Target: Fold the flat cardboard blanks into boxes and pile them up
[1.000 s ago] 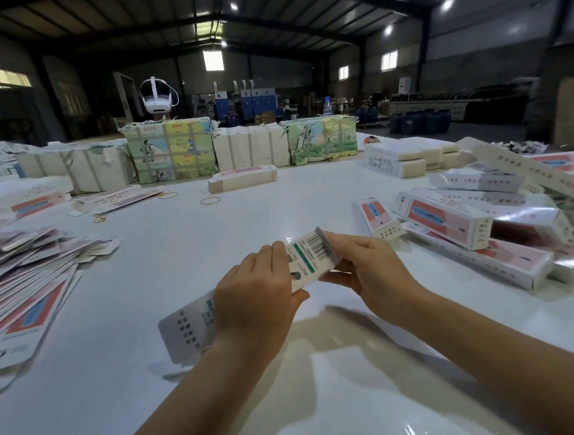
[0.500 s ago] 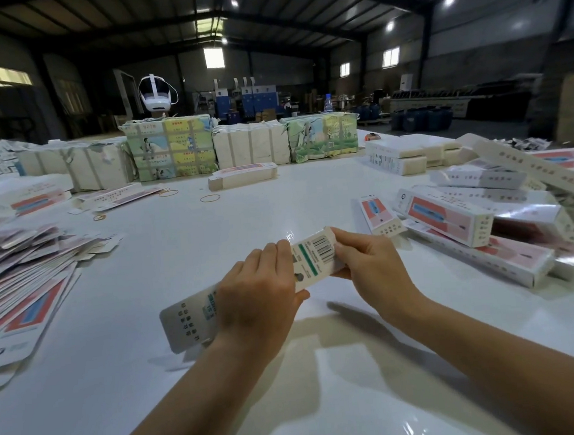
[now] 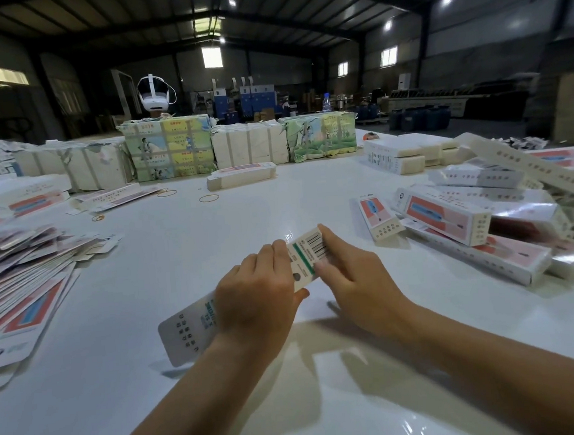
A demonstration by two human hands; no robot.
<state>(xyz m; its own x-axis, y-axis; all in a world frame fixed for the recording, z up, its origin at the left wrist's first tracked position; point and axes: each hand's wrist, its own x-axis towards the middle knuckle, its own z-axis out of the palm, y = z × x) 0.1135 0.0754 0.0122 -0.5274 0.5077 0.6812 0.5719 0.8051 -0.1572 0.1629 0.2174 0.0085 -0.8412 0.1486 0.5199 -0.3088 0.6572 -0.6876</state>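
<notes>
left hand point(image 3: 256, 297): wraps the middle of the carton point(image 3: 308, 260), fingers curled over its top, thumb under the near edge; a firm grip, carton lifted clear of the table point(image 3: 179, 260).
right hand point(image 3: 355, 273): at the carton's far end, at 1 o'clock from the left hand; thumb along the top edge by the barcode, fingers curled in on the end of the pack. it pinches that end.
carton: long white pack, green stripe and barcode facing up, lying from 7 o'clock to 1 o'clock across the centre of the view; its near end sticks out below the left wrist.
change: a second ago the right hand sat beside the barcode end with a small flap standing up there; now the hand has closed further over the end and no raised flap shows. the carton has barely shifted.
meaning: in my judgement the end flap is being tucked shut, so this box is nearly formed; the near end cannot be judged from here.
flat blanks point(image 3: 18, 272): fanned heap at 9 o'clock, well apart from the hands; plenty left.
finished boxes point(image 3: 450, 218): loose pile at 3 o'clock, near the right hand; the likely place for this one.
risk: a flap not fully seated may spring open in the pile.
</notes>
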